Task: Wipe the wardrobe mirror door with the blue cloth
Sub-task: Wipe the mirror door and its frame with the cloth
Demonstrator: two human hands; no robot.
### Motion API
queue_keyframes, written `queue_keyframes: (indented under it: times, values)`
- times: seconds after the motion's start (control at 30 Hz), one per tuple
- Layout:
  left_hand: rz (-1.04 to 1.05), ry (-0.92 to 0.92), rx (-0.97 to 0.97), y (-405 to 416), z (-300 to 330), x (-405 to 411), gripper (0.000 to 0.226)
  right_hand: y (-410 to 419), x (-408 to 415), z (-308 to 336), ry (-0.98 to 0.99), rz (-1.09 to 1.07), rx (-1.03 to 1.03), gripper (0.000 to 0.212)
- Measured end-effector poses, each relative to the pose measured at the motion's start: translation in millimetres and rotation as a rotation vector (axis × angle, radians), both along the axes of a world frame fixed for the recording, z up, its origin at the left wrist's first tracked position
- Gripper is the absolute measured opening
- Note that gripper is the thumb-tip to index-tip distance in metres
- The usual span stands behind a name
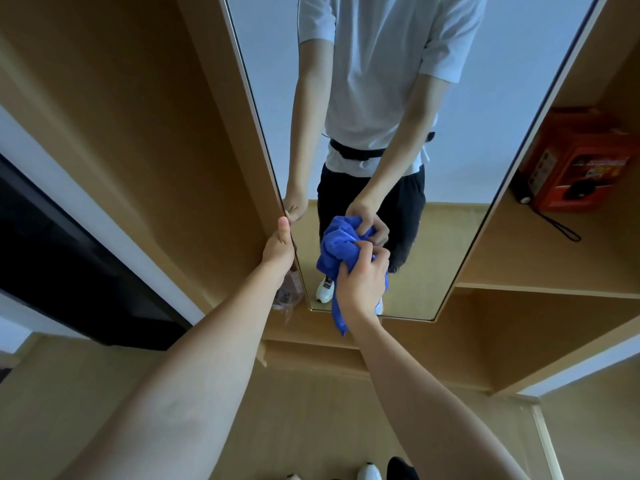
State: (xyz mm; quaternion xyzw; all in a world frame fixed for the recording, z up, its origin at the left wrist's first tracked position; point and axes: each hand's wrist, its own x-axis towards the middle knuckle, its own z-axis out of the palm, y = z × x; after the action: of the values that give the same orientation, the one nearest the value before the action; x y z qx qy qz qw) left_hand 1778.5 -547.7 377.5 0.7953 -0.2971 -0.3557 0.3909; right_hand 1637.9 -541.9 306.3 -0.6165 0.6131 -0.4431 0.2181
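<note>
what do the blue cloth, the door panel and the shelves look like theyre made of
Blue cloth: soft, matte fabric, maybe microfibre; it bunches into loose folds in the right hand.
Mirror door: glossy mirror glass, showing a clear reflection, with a thin metallic-looking edge.
Shelves: smooth tan board, probably laminate; the finish looks even.

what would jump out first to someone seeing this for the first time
The bunched blue cloth at centre, gripped in the right hand against the lower part of the tall mirror door. The left hand holds the door's left edge. An orange box sits on the shelf at right.

Bedroom: mirrored wardrobe (398, 98), open shelves (540, 289)
</note>
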Motion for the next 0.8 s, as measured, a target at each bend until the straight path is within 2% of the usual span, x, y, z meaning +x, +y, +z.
queue_keyframes:
  times: [0.1,0.33,0.43,0.63,0.8]
  values:
    - [0.027,0.018,0.004,0.7,2.0,-1.7,0.075,-5.0,-20.4,2.4,-0.056,-0.03,0.014,0.032]
    - [0.057,0.065,0.03,0.3,-2.7,-3.9,0.076,-10.8,-72.5,-1.2,-0.218,-0.274,0.071,0.031]
    - [0.059,0.054,0.033,0.9,-2.1,-7.1,0.076,-8.2,-54.2,1.3,-0.223,-0.25,0.08,0.029]
    - [0.062,0.058,0.032,1.2,1.6,-6.9,0.078,-4.3,-21.3,0.2,-0.135,-0.064,0.081,0.03]
    - [0.054,0.062,0.048,1.0,0.5,-6.7,0.083,-12.7,-69.2,-3.2,-0.14,-0.17,0.074,0.029]
